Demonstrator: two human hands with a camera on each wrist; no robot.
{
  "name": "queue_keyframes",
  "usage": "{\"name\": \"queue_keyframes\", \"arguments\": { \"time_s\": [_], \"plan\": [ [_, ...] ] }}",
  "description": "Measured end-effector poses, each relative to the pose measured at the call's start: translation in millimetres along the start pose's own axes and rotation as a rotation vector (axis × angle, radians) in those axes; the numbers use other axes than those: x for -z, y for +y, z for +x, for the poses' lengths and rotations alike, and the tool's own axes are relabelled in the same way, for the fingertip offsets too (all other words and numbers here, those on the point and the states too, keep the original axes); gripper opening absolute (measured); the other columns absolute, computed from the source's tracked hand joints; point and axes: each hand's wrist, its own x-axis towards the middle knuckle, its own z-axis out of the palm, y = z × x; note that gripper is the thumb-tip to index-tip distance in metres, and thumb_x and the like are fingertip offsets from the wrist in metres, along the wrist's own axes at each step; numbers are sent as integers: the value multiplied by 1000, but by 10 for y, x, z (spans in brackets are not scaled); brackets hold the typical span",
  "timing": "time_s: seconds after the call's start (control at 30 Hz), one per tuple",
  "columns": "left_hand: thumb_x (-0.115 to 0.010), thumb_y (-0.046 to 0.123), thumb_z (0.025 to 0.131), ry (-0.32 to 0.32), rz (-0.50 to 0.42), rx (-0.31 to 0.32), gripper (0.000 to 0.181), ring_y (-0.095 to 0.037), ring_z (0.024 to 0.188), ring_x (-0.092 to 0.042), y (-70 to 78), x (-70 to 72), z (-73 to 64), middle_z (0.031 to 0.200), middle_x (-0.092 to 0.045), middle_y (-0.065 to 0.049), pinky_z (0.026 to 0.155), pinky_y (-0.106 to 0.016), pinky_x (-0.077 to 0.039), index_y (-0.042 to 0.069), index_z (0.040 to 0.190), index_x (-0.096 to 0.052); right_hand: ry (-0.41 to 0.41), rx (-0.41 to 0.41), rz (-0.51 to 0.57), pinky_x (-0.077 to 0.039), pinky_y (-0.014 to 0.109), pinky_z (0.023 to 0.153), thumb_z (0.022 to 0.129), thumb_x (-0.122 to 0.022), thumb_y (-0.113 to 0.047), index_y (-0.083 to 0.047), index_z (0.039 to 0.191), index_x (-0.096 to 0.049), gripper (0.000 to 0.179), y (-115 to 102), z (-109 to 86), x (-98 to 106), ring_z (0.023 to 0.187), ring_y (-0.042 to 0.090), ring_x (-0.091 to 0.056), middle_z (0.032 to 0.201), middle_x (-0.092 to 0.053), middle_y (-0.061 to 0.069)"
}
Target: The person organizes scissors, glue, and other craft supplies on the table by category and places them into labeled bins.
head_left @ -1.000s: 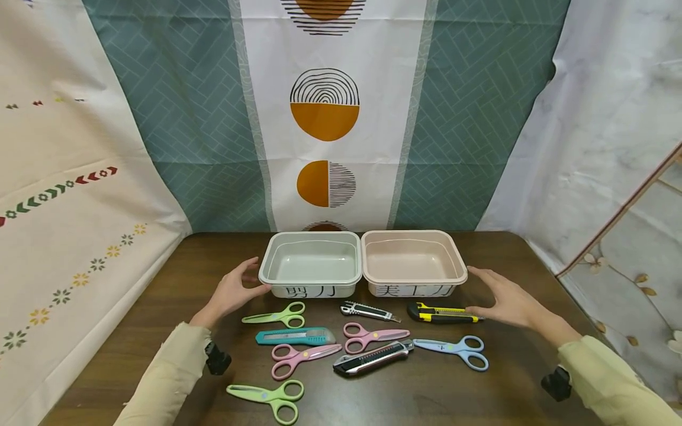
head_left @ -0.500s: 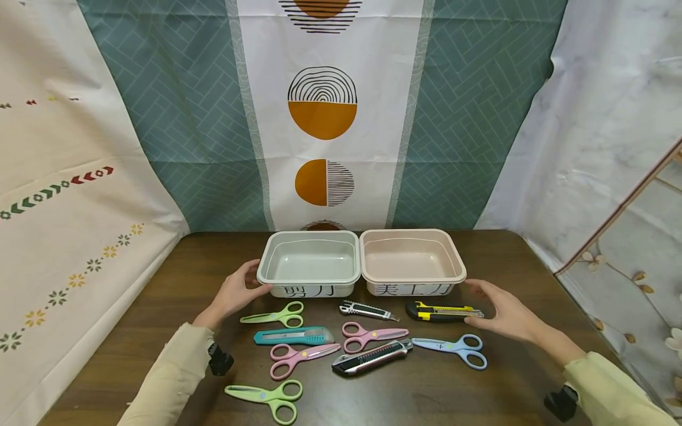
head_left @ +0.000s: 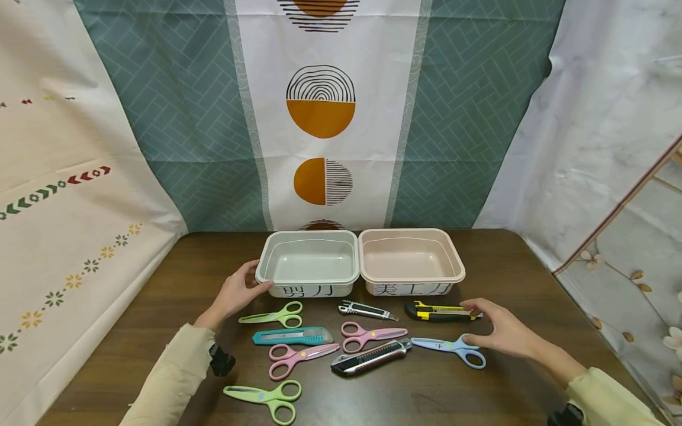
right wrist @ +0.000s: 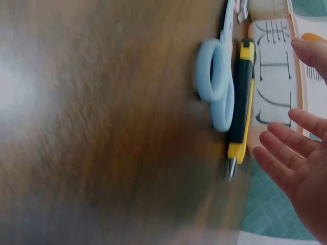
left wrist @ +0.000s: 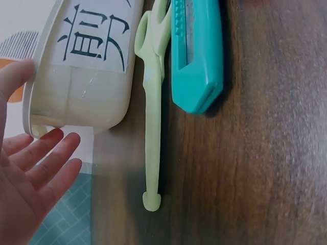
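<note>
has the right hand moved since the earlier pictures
Yes: in the head view, the right hand has come back, down the frame, away from the pink box, and its thumb now overlaps the blue scissors there.

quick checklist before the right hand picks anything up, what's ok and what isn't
1. Right hand free: ok, holds nothing.
2. Left hand at the grey bin: ok, by its left rim.
3. Pink bin upright beside it: ok.
4. Yellow cutter's blade fully in: cannot tell, metal shows at its tip.
5. Blue scissors clear of the big black cutter: cannot tell, very close.
6. Tools sorted by type: not ok, mixed on the table.
</note>
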Motion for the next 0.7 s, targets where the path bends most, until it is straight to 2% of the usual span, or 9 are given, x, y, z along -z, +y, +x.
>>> {"name": "queue_keyframes", "arguments": {
  "time_s": [0.2,0.37,0.5,0.7],
  "plan": [
    [-68,29,81,10,5,5,63,-29,91,-60,11,-17,9,110,-58,-21,75,-42,-47,-2,129,-41,-34,16,17,-47,35,76,70,-78,-33,-2,109,-56,54,-29,-47,-94,91,22,-57,103,-59,5],
    [-68,28,81,-2,0,7,63,-30,91,-60,24,-36,10,111,-58,-21,76,-42,-48,-3,129,-41,-64,6,27,-47,30,78,69,-78,-36,-5,106,-57,53,-4,-119,-118,93,21,-59,104,-58,3],
    [-69,28,81,-2,-3,9,64,-29,90,-60,31,-36,10,111,-58,-21,75,-40,-47,-3,129,-41,-60,55,60,-46,24,78,68,-79,-33,-6,104,-57,50,11,-156,-128,92,16,-60,102,-59,2],
    [-69,29,81,-3,-1,21,64,-29,90,-59,43,-9,0,109,-59,-20,74,-39,-47,-2,129,-41,-42,130,-44,-43,25,71,64,-80,-40,-11,102,-59,52,22,-197,-174,85,7,-54,98,-59,-5]
  ]
}}
